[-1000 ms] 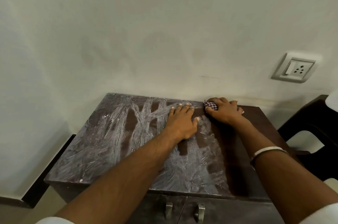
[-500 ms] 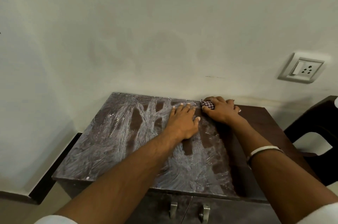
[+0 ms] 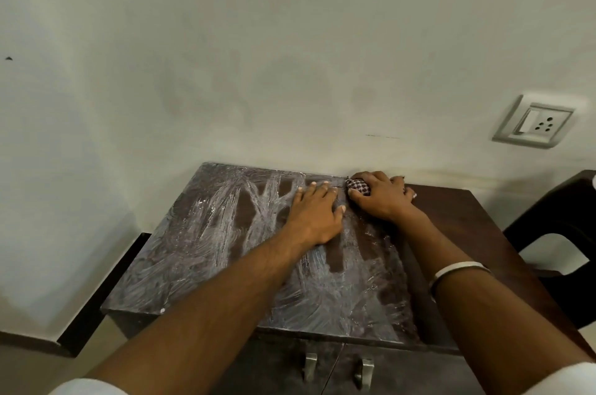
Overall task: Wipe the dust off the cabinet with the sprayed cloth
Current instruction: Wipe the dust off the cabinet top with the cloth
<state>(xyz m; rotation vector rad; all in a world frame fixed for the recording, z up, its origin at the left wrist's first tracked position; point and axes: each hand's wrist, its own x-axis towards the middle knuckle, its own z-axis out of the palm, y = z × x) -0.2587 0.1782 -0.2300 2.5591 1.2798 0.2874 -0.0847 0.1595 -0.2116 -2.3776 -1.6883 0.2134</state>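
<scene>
Head view: dusty cabinet (image 3: 225, 265) against the wall (image 3: 290, 56), top streaked white, right strip wiped dark. Left hand (image 3: 317, 217) laid flat on the top, fingers straight. Right hand (image 3: 382, 198) clutching a checked cloth (image 3: 358, 186) at the back edge, just beside the left. Socket (image 3: 533, 125) up right.

dark cabinet (image 3: 477, 233) top, dust-smeared; left hand (image 3: 314, 217) flat, right hand (image 3: 382, 198) pressing checked cloth (image 3: 357, 186).

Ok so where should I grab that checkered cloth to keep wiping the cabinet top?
Grip the bunched checkered cloth from above, as the right hand does: it sits wadded at the back edge of the cabinet top against the wall, so only its top and front are reachable.
</scene>
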